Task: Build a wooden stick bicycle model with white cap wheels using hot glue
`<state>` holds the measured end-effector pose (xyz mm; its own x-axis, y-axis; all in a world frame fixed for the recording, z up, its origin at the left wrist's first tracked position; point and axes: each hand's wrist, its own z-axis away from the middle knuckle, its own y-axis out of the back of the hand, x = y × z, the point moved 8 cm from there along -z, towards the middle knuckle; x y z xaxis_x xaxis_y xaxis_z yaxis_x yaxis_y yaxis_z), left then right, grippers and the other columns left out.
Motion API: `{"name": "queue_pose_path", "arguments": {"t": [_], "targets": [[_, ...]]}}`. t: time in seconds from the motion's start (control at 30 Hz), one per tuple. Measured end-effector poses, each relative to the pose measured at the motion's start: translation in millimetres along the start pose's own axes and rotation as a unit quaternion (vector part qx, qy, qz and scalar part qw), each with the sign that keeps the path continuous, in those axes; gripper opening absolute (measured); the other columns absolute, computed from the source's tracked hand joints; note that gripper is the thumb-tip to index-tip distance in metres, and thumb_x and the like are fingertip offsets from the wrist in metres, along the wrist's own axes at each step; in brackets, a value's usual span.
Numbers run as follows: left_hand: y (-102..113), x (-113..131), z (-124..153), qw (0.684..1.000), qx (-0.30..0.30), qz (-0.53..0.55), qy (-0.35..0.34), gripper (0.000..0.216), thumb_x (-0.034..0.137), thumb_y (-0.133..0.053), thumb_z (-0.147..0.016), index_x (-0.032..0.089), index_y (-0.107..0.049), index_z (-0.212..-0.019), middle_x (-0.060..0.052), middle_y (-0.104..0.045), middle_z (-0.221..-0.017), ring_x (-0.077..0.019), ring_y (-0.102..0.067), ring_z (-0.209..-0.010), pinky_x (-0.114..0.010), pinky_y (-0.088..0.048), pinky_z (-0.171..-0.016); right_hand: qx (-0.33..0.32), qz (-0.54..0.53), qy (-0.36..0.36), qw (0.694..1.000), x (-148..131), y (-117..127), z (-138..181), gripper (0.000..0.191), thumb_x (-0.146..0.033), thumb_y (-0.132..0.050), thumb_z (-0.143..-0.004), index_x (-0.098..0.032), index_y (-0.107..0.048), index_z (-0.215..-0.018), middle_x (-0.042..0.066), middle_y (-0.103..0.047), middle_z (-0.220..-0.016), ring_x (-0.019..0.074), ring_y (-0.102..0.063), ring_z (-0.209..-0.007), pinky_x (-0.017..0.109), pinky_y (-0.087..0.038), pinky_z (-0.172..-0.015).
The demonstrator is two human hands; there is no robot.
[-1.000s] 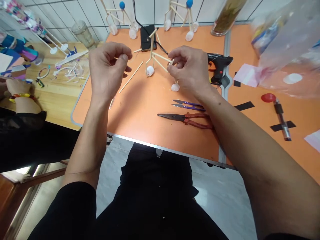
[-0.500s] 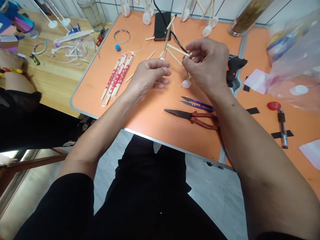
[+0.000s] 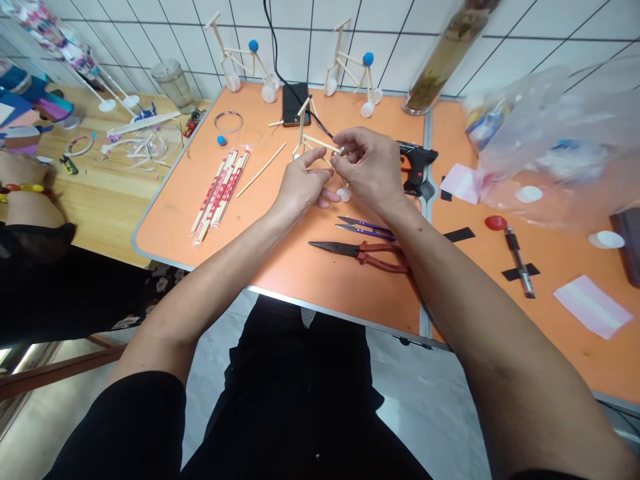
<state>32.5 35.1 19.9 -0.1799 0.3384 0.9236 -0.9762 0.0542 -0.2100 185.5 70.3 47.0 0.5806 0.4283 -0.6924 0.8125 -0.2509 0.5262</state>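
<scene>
A small tricycle model (image 3: 320, 142) made of wooden sticks, with pale round wheels, stands on the orange table. My right hand (image 3: 373, 167) pinches the stick joint at its seat end between thumb and fingers. Its rear is partly hidden by that hand, with a white wheel (image 3: 343, 195) showing below. My left hand (image 3: 303, 183) is beside the model's near side, its fingers apart and holding nothing that I can see. Below my right hand lie thread snips (image 3: 367, 230) and red-handled long-nose pliers (image 3: 360, 251).
Two similar models with blue balls (image 3: 369, 59) stand by the tiled wall near a phone (image 3: 297, 105). Wrapped chopsticks (image 3: 220, 193), a loose stick (image 3: 262, 170) and a glue gun (image 3: 417, 167) flank my hands. Another person's arm (image 3: 33, 200) rests at left.
The view has tilted up, showing more of the wall and the models there. My left hand has come closer to my right hand, which keeps its pinch on the tricycle model.
</scene>
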Motion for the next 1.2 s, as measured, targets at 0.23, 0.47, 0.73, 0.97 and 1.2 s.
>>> {"name": "queue_pose_path", "arguments": {"t": [0.23,0.47,0.73,0.97,1.2], "targets": [[-10,-10,-7,0.993,-0.059,0.069,0.073,0.085,0.024,-0.076,-0.104,0.034,-0.047,-0.183,-0.005,-0.091,-0.115,-0.0135,-0.084,-0.065,-0.015,-0.057,-0.054,0.002,-0.007,0.002,1.000,1,-3,-1,0.022,-0.028,-0.081,-0.094,-0.025,-0.083,-0.116,0.007,-0.086,-0.107,0.0263,-0.080,-0.090,0.046,-0.068,-0.091],[-20,-7,-4,0.984,-0.095,0.122,0.088,0.087,0.018,-0.075,-0.100,0.037,-0.048,-0.181,-0.006,-0.091,-0.123,-0.0110,-0.082,-0.061,-0.013,-0.056,-0.051,0.007,-0.007,-0.004,1.000,0,-2,-2,0.026,-0.023,-0.077,-0.090,-0.023,-0.084,-0.115,0.006,-0.087,-0.108,0.0247,-0.080,-0.091,0.043,-0.067,-0.095],[-16,-5,-2,0.986,-0.089,0.112,0.087,0.096,0.006,-0.067,-0.090,0.039,-0.052,-0.178,-0.004,-0.090,-0.130,-0.0105,-0.083,-0.064,-0.017,-0.066,-0.063,0.002,0.009,0.001,1.000,-6,2,1,0.026,-0.032,-0.077,-0.093,-0.025,-0.085,-0.116,0.004,-0.086,-0.101,0.0243,-0.077,-0.087,0.042,-0.066,-0.090],[-9,-6,-6,0.990,-0.078,0.091,0.077,0.096,0.007,-0.069,-0.090,0.039,-0.051,-0.179,-0.004,-0.089,-0.132,-0.0109,-0.083,-0.068,-0.020,-0.068,-0.066,-0.027,0.007,-0.007,1.000,-3,4,1,0.035,-0.027,-0.075,-0.087,-0.023,-0.086,-0.120,0.005,-0.086,-0.103,0.0241,-0.076,-0.085,0.042,-0.065,-0.087],[-4,-8,-9,0.989,-0.085,0.093,0.082,0.099,0.007,-0.075,-0.087,0.041,-0.053,-0.178,-0.003,-0.090,-0.132,-0.0121,-0.084,-0.069,-0.019,-0.067,-0.065,-0.061,-0.011,-0.010,0.998,0,9,1,0.037,-0.023,-0.071,-0.086,-0.025,-0.086,-0.120,0.005,-0.086,-0.103,0.0254,-0.078,-0.092,0.043,-0.064,-0.090]]}}
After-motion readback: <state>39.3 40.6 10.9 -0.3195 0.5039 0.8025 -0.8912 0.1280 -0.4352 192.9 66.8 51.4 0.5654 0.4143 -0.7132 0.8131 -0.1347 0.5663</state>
